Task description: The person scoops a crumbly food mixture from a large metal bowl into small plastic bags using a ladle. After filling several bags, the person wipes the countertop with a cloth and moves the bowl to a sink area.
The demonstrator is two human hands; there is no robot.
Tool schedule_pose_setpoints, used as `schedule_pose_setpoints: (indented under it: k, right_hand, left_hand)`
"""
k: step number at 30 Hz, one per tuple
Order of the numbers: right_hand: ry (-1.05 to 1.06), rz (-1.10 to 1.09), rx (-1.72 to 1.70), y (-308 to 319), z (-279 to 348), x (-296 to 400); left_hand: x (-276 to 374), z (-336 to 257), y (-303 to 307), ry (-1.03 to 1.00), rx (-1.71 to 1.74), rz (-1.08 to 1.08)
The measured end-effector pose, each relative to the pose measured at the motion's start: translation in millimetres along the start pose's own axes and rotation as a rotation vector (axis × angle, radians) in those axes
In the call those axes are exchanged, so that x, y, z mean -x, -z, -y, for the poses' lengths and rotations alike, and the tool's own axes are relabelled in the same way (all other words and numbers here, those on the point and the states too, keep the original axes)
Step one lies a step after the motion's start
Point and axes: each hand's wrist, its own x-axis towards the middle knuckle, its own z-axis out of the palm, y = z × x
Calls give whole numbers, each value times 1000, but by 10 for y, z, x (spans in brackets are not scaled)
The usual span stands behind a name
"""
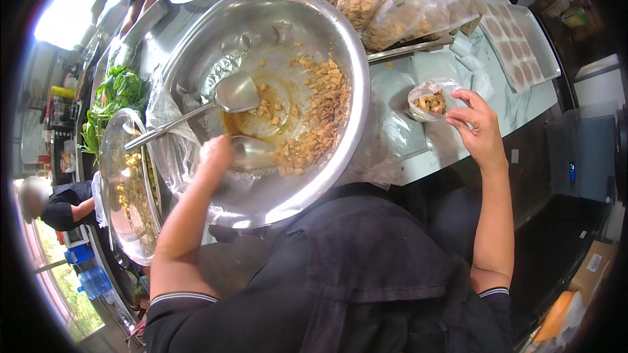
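Observation:
Before me stands a wide stainless steel bowl (289, 5) with small brown food chunks (324, 117) gathered along its right side. My left hand (215, 159), slightly blurred, grips a metal scoop (252, 153) that dips towards the chunks. Above it, a second metal scoop (238, 92) lies in the bowl, its long handle reaching over the left rim. To the right of the bowl, my right hand (473, 125) pinches the edge of a clear plastic bag (417, 113). The bag's mouth is open, and brown pieces (431, 103) show inside.
Filled bags (363, 5) crowd a metal tray at the back. Flat plastic bags (400, 108) and paper slips (483, 86) lie on the marble-look table; a tray (539, 41) holds round labels. Leafy greens (117, 90) and another bowl (130, 196) stand left. Other people work nearby.

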Motion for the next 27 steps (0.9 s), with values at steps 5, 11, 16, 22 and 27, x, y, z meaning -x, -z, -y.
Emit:
schedule_pose_setpoints:
  k: [5, 11, 16, 22, 27]
  right_hand:
    - [28, -27, -51, -73, 21, -1]
    - [12, -17, -58, -22, -38, 15]
    - [-4, 1, -71, 29, -57, 30]
    - [38, 30, -60, 62, -55, -1]
    - [-4, 50, -113, 68, -97, -38]
  left_hand:
    - [2, -749, -221, 53, 403, -79]
    - [-130, -705, -225, 6, 620, -136]
    - [-215, -431, -25, 22, 845, -56]
    - [-353, -440, 456, -161, 937, -128]
    - [-48, -1251, 1477, -403, 923, -134]
